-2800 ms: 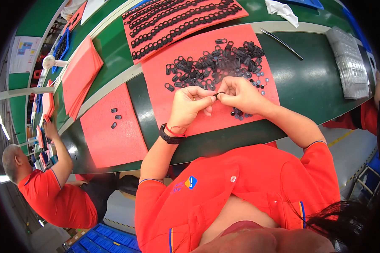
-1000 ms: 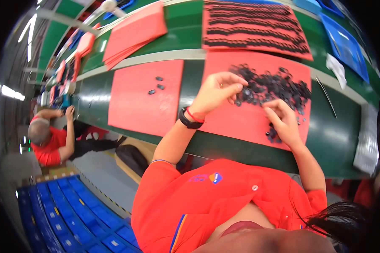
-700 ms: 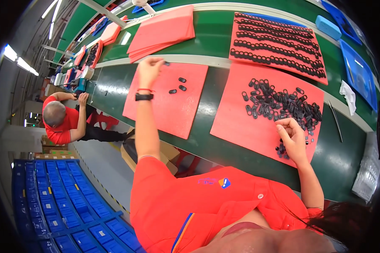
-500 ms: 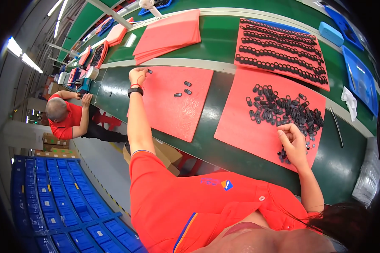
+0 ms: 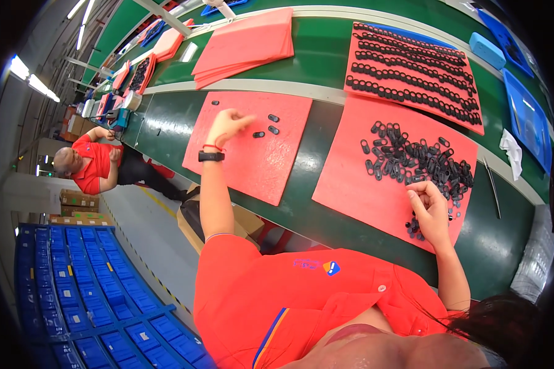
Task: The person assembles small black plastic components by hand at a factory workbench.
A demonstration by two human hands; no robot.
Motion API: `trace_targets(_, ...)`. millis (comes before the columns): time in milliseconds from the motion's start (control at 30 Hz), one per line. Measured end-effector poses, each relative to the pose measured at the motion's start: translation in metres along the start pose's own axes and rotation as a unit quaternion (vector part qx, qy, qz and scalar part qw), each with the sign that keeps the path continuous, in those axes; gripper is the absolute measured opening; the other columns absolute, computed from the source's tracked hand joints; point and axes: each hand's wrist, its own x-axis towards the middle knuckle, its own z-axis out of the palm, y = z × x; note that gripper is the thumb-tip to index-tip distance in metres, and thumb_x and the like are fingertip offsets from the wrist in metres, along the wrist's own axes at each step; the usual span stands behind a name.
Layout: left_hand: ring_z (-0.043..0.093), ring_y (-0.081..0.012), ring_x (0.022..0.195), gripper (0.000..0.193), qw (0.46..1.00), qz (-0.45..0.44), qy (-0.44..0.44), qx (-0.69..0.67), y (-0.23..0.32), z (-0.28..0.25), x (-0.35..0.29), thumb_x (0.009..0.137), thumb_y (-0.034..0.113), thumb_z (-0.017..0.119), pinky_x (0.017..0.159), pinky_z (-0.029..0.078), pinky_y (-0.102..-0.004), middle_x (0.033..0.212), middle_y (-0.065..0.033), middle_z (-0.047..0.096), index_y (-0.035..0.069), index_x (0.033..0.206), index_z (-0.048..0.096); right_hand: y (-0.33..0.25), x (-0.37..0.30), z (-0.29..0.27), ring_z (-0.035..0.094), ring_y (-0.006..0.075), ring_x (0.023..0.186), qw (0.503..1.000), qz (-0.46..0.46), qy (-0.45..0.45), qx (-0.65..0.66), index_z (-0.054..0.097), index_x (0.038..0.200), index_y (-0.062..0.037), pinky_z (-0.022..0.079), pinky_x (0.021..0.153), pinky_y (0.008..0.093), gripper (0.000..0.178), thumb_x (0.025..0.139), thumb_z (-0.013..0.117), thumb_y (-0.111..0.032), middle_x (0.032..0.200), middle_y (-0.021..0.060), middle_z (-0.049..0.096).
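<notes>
1. Landmark: the pile mat (image 5: 345, 172), a pink sheet on the green table. It bears a heap of loose black oval parts (image 5: 418, 154), with small round pieces (image 5: 414, 230) near its lower right corner.
2. Left hand (image 5: 226, 127): left of the pile mat, above a second pink mat (image 5: 258, 172); slightly blurred, unclenched, with nothing visible in its grasp. Four black parts lie on that mat: a group of three (image 5: 273, 130) beside the fingers, and a single part (image 5: 215, 103) near its far left corner.
3. Right hand (image 5: 431, 212): over the pile mat, just beside the heap, thumb and forefinger curled close together. Cannot tell whether they pinch anything.
4. Beyond the pile mat: a lined mat (image 5: 381, 80) carrying rows of black parts, a blue edge showing behind it.
5. Right of the pile mat: metal tweezers (image 5: 492, 187), white cloth (image 5: 511, 154), shallow blue tray (image 5: 526, 117), stacked clear plastic trays (image 5: 535, 252). Farther off, a second blue tray (image 5: 506, 43); contents apparently dark, too small to identify.
6. Well left of and below the pile mat: a cardboard box (image 5: 243, 227) and rows of blue bins (image 5: 92, 277).
</notes>
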Motion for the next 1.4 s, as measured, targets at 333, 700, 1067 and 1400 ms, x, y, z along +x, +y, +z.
trace_targets(333,0.056,-0.0093,0.053,0.018,0.996,0.015,-0.056,-0.063,0.002,-0.003,-0.015,0.071,0.013,0.072,0.052,0.046,-0.0221,0.063,-0.0051,0.061,0.0,0.077,0.062,0.001,0.001,0.0,0.035,-0.0012,0.048,0.999,-0.02,0.003,-0.031,0.055,0.09,-0.001,0.025,0.044,0.0159,0.008,0.085,0.054,-0.007,0.058,-0.0071,0.042)
trace_targets(700,0.057,-0.0093,0.055,0.019,0.99,-0.029,0.123,0.056,-0.085,-0.083,0.05,0.07,0.015,0.071,0.053,0.046,-0.0238,0.067,-0.0063,0.063,0.001,0.082,0.067,-0.001,0.002,0.0,0.035,-0.0011,0.048,1.0,-0.021,0.003,-0.019,0.055,0.091,-0.001,0.025,0.043,0.0163,0.009,0.085,0.053,-0.007,0.058,-0.0066,0.043)
trace_targets(1067,0.05,-0.0081,0.051,0.03,0.996,-0.088,0.015,-0.005,-0.087,-0.087,0.059,0.065,0.029,0.076,0.047,0.038,-0.0216,0.06,-0.0009,0.056,0.003,0.071,0.062,-0.001,0.002,0.001,0.037,-0.0009,0.049,1.0,-0.004,-0.004,-0.029,0.055,0.092,-0.0011,0.028,0.043,0.0155,0.01,0.086,0.053,-0.008,0.059,-0.0062,0.045)
trace_targets(1400,0.064,-0.0234,0.078,0.044,0.944,-0.074,0.309,0.093,-0.088,-0.069,0.066,0.058,0.031,0.076,0.074,0.049,-0.0307,0.083,-0.0153,0.066,-0.002,0.085,0.066,-0.005,0.004,0.001,0.037,-0.001,0.049,1.0,-0.01,-0.007,-0.029,0.055,0.091,-0.001,0.027,0.043,0.0156,0.009,0.085,0.054,-0.007,0.06,-0.0065,0.045)
